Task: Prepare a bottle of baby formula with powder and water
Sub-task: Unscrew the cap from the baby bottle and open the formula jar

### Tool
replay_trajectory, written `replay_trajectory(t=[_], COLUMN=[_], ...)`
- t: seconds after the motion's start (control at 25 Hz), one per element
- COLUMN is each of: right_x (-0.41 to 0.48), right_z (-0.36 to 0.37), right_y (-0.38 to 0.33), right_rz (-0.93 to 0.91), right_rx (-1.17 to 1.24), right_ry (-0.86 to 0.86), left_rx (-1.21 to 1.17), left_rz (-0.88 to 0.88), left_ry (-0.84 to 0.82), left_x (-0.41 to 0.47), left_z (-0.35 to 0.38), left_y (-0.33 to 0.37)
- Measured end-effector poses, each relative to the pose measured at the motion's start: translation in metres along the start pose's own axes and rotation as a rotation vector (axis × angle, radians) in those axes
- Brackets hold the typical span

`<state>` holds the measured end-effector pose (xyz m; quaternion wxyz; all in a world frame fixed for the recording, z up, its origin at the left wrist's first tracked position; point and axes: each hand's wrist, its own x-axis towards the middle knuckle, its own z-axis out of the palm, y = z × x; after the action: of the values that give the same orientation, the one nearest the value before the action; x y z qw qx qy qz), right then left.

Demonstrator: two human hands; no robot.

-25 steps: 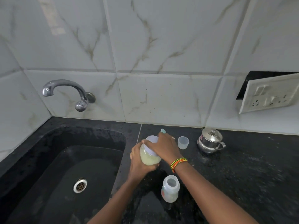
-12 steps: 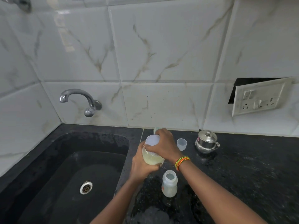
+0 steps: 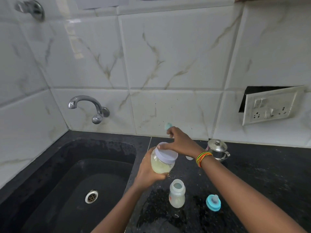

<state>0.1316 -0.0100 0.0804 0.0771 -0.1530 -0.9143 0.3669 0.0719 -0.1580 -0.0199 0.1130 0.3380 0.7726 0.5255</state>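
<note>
My left hand (image 3: 148, 172) grips a clear jar of pale yellow formula powder (image 3: 161, 165), tilted, above the counter beside the sink. A white lid (image 3: 166, 153) sits on the jar. My right hand (image 3: 181, 143) reaches over it, thumb stretched onto the lid, while its fingers pinch a teal scoop (image 3: 168, 126) that sticks up behind. An open baby bottle (image 3: 177, 193) stands upright on the black counter in front of the jar, with a pale residue at its bottom. The blue teat cap (image 3: 213, 202) lies to its right.
A small steel lidded pot (image 3: 218, 149) stands at the back by the wall, and a small clear cup (image 3: 189, 158) is mostly hidden behind my right wrist. The black sink (image 3: 70, 182) with a tap (image 3: 87, 105) lies left. A socket plate (image 3: 269, 105) hangs loose on the wall.
The view has tilted up and the blue teat cap has come into sight. My right hand has slid back off the lid top, leaving only the thumb on it.
</note>
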Motion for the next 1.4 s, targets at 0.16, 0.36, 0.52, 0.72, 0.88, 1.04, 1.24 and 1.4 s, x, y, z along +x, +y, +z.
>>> replay_trajectory(t=[0.16, 0.36, 0.52, 0.72, 0.88, 1.04, 1.24, 1.4], right_x=[0.004, 0.006, 0.006, 0.011, 0.013, 0.013, 0.017, 0.018], right_z=[0.017, 0.011, 0.003, 0.016, 0.01, -0.003, 0.007, 0.013], right_y=[-0.001, -0.004, -0.006, -0.005, -0.007, -0.007, -0.004, -0.004], right_rz=[0.25, 0.026, -0.044, 0.194, 0.054, 0.01, 0.234, 0.171], right_rx=[-0.173, -0.122, -0.033, -0.262, -0.219, -0.027, -0.12, -0.124], right_ry=[0.052, -0.183, -0.132, 0.038, -0.118, -0.214, -0.035, -0.042], left_rx=[-0.05, -0.023, -0.029, -0.054, -0.059, -0.067, -0.037, -0.053], left_rz=[0.036, 0.005, -0.005, 0.03, 0.031, 0.001, 0.039, 0.034], left_ry=[0.032, 0.032, 0.044, 0.081, 0.073, 0.075, 0.085, 0.078], left_x=[0.004, 0.005, 0.008, 0.01, 0.012, 0.009, 0.011, 0.01], left_z=[0.004, 0.008, 0.01, 0.012, 0.014, 0.015, 0.013, 0.013], left_y=[0.006, -0.002, -0.002, 0.003, -0.001, -0.006, 0.006, 0.008])
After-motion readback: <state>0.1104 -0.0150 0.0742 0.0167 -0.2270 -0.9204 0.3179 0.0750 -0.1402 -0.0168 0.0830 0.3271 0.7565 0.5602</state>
